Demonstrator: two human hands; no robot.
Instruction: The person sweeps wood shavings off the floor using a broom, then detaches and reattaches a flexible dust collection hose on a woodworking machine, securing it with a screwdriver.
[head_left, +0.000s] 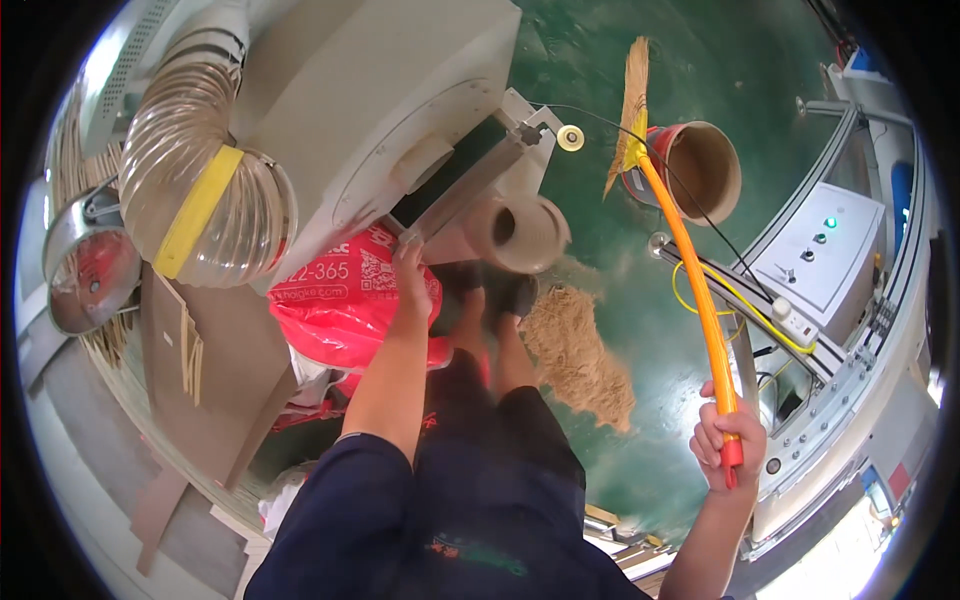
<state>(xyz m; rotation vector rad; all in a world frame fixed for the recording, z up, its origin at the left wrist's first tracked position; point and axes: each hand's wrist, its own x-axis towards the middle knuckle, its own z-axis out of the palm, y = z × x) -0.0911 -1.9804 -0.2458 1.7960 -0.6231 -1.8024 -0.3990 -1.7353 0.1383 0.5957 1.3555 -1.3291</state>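
Note:
My right hand (728, 440) is closed around the red end of a broom's long orange handle (690, 255). The broom head (632, 115), yellow with straw-coloured bristles, lies at the far end, beside a red bucket (722, 170) with a tan inside. My left hand (412, 285) reaches forward over a red plastic bag (335, 310), its fingers stretched out by the lower corner of a pale machine (400, 90). Whether the fingertips press on the machine or the bag is hard to see. A heap of sawdust (575, 350) lies on the green floor near my feet.
On the left hangs a clear ribbed hose (205, 180) with a yellow band. Brown boards (200, 370) stand below it. A pale cylinder (520, 232) juts from the machine. At right are a metal frame, a white control box (822, 245) and a power strip (793, 322) with cables.

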